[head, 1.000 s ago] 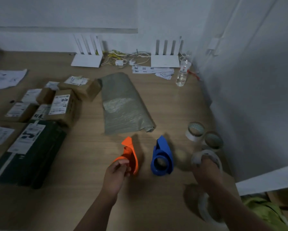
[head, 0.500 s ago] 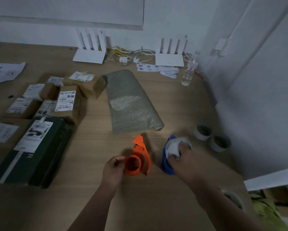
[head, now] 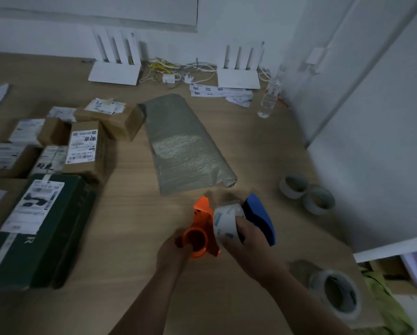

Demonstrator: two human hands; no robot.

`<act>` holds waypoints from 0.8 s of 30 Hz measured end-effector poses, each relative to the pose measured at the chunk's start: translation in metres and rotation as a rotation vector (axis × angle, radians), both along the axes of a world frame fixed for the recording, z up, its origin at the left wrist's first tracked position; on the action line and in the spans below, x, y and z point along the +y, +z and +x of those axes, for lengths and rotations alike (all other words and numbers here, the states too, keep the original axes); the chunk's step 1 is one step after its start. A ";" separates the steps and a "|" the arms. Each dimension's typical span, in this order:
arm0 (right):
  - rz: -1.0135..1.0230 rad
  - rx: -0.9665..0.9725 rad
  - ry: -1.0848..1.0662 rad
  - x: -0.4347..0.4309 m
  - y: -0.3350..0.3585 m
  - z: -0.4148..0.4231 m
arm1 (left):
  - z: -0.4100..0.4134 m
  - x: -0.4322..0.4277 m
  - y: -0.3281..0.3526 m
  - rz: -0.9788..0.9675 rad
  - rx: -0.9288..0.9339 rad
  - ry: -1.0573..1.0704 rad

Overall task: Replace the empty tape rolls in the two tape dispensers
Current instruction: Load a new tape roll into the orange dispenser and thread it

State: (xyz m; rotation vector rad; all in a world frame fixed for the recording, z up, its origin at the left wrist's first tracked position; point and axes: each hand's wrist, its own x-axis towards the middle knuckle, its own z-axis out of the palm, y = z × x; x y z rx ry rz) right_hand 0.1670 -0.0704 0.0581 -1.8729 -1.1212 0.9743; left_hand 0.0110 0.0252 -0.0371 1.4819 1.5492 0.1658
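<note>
My left hand grips the orange tape dispenser, whose round hub faces me. My right hand holds a full roll of clear tape right beside the orange dispenser's hub, touching or nearly touching it. The blue tape dispenser stands on the wooden table just behind my right hand, partly hidden by it. Another full tape roll lies flat near the table's right front edge. Two empty-looking tape cores sit side by side at the right, near the white wall.
A folded grey-green bag lies mid-table. Cardboard parcels and a dark green box fill the left. Two white routers, cables, paper slips and a water bottle line the back. The table edge is at right.
My right hand carried the tape roll from the right side, past the blue dispenser, over to the orange dispenser. My left hand turned the orange dispenser so its hub faces up toward me.
</note>
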 end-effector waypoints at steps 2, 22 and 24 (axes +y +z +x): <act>0.022 0.024 0.005 -0.001 -0.002 0.001 | 0.004 0.002 -0.002 -0.009 0.043 0.045; 0.088 0.046 0.012 -0.025 0.001 0.031 | 0.025 -0.011 0.012 -0.121 -0.190 0.421; 0.085 0.061 0.020 -0.026 0.003 0.034 | 0.025 -0.010 0.008 -0.231 -0.326 0.447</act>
